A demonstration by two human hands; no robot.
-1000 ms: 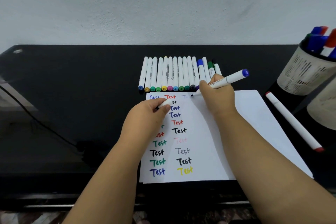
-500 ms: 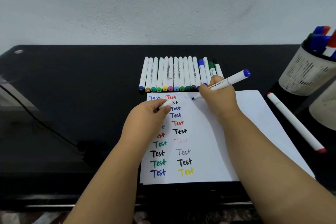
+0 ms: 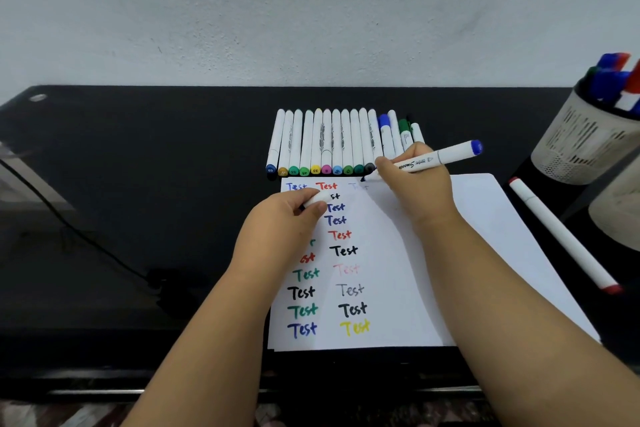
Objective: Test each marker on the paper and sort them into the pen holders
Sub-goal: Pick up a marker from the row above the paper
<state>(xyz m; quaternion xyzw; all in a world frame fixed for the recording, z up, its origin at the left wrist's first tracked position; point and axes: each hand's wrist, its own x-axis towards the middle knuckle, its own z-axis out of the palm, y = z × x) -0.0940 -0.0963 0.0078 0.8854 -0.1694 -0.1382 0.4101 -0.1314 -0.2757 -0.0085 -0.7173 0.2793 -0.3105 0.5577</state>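
Right hand [image 3: 414, 184] fingers clamped on blue-ended marker [image 3: 437, 159], tip at paper [image 3: 485, 218] top edge, left hand [image 3: 284, 218] fingers closed on white cap [image 3: 317, 199] over paper

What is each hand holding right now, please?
Left hand: closed on a white marker cap, resting on the paper.
Right hand: closed on the blue-ended marker, its tip at the paper.

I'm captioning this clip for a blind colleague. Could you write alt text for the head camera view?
A right hand writes with a blue-capped marker at the top of a paper filled with coloured "Test" words, while the left hand holds its cap. Behind lies a row of markers; a pen holder stands right.
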